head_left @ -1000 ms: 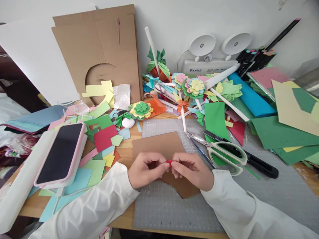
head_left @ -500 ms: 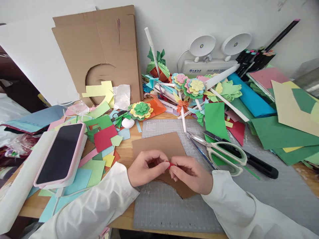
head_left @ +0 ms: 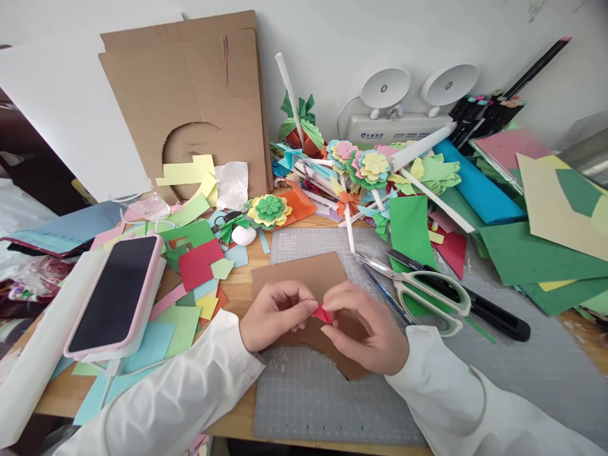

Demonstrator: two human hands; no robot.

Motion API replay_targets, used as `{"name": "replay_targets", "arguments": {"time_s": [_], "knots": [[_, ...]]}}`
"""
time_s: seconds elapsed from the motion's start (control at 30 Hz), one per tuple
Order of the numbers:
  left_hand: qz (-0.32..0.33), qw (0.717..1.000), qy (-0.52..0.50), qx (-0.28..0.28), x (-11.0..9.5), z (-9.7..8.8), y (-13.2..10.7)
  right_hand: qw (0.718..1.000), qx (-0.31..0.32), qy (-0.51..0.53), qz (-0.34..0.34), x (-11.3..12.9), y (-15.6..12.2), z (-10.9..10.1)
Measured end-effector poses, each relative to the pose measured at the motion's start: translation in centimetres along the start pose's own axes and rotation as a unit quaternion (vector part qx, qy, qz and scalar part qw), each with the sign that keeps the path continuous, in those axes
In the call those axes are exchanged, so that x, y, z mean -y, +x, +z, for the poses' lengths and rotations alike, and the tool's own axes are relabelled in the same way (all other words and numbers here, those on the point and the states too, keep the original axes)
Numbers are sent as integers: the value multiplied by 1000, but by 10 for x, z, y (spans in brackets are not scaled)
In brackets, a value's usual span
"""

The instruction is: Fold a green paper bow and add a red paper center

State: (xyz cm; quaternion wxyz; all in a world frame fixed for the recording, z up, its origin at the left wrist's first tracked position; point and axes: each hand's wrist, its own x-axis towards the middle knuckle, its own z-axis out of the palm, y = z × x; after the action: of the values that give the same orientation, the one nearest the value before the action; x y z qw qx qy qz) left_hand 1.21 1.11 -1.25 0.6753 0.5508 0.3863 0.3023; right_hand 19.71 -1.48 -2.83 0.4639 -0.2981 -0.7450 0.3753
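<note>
A small folded piece of red paper (head_left: pixel 323 314) is pinched between the thumb and fingers of my left hand (head_left: pixel 275 316). My right hand (head_left: pixel 373 326) is just to its right, thumb and forefinger spread apart around the paper's right end. Whether a right fingertip touches the paper, I cannot tell. Beneath both hands lies a brown cardboard piece (head_left: pixel 304 272) with a curved cut along its near edge. It rests partly on a grey cutting mat (head_left: pixel 313 405).
Scissors (head_left: pixel 430 294), a black utility knife (head_left: pixel 498 313) and a green paper strip (head_left: pixel 411 228) lie to the right. Coloured scraps (head_left: pixel 202 263) and a phone (head_left: pixel 116 294) are at left. Paper flowers (head_left: pixel 373 166) and cardboard sheets (head_left: pixel 185 82) stand behind.
My right thumb and forefinger have parted from their pinch, and the right hand has shifted slightly. More of the red paper shows now. My left hand keeps its pinch.
</note>
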Motion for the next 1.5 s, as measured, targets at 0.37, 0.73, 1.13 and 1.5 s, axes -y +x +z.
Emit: {"name": "replay_targets", "arguments": {"time_s": [0.37,0.73,1.13,1.5], "knots": [[-73,991,-78,81,3,-2,-3,985,5,-121,-122,4,1,-6],[-80,988,-101,83,4,-1,-2,970,17,-195,-147,8,3,-10],[-18,999,-22,47,1,3,-1,1000,-10,-14,-3,9,5,-3],[75,993,70,56,1,5,-6,978,-12,135,159,7,2,2]]}}
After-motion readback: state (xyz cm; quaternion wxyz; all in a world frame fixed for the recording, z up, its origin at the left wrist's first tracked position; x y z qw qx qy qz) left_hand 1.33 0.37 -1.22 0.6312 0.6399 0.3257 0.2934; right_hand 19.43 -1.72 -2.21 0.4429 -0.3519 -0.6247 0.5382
